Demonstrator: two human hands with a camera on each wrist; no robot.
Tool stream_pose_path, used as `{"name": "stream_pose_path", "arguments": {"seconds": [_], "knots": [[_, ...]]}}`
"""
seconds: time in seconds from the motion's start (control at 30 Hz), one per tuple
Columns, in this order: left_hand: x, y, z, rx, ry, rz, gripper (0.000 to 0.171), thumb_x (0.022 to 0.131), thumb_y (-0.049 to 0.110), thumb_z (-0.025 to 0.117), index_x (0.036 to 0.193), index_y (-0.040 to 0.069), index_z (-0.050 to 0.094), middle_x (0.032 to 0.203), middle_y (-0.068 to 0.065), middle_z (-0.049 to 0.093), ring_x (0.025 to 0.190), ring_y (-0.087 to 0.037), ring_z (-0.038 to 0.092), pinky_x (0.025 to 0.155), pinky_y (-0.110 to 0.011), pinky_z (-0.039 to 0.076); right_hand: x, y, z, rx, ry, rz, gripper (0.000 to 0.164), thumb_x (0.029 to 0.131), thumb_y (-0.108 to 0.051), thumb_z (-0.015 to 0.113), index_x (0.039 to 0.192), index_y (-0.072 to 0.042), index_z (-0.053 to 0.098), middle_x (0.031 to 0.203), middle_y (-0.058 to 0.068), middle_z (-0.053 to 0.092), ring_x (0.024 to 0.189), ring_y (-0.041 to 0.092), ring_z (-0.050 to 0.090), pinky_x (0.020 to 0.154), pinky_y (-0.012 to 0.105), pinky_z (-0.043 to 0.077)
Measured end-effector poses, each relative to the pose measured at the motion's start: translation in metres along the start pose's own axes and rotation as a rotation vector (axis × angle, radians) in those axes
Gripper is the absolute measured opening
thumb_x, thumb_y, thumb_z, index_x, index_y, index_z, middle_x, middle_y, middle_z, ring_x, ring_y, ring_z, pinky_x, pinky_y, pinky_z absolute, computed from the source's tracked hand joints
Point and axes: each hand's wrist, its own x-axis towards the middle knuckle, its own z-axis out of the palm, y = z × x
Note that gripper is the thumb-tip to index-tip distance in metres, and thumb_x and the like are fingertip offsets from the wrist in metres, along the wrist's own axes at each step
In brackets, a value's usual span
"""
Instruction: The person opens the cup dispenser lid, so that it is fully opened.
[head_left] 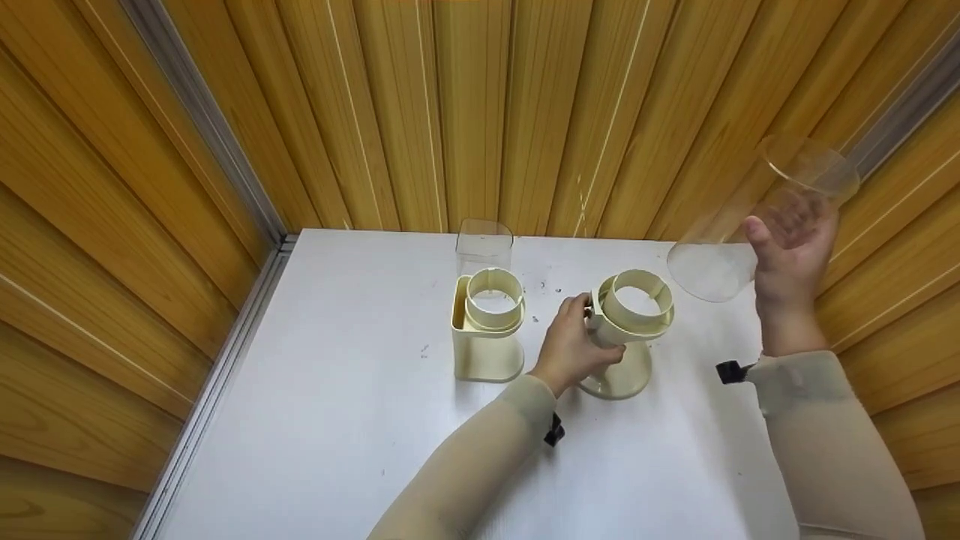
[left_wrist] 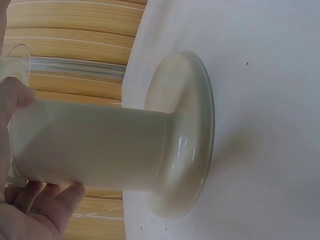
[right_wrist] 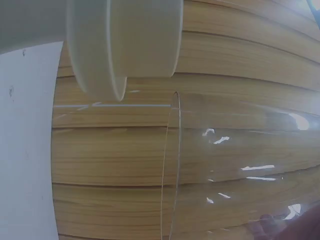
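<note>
My left hand (head_left: 574,349) grips the upper part of a cream stand (head_left: 624,375) with a round flared base, thumb on its near side and fingers behind. In the left wrist view the thumb and fingers wrap the smooth column (left_wrist: 95,145) below its top. A ring-shaped collar (head_left: 637,300) forms the stand's open top. Raised to the right, my right hand (head_left: 799,259) holds a clear tube (head_left: 712,259), tilted with its lower open end toward the stand. The right wrist view has the tube's rim (right_wrist: 170,165) apart from the cream collar (right_wrist: 145,40).
Left of the stand, a second cream holder (head_left: 487,360) with a ring top and side pocket stands upright on the white table (head_left: 360,390). Behind it is a clear, rounded-square container (head_left: 484,244). Wood-look panels (head_left: 465,112) enclose the back and sides.
</note>
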Motion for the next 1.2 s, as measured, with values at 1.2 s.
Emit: {"name": "stream_pose_path", "arguments": {"seconds": [1.2], "knots": [[-0.001,-0.005,0.003,-0.043,0.011,0.013,0.100,0.081,0.031,0.101,0.165,0.019,0.049,0.156,0.002,0.059,0.149,-0.016,0.061,0.128,-0.035,0.052,0.008,0.022,-0.041,-0.387,0.010,0.371,0.109,0.090,-0.010,0.095,0.171,-0.029,0.025,0.184,-0.004,0.031,0.170,0.017,0.031,0.141,0.032,0.034]]}}
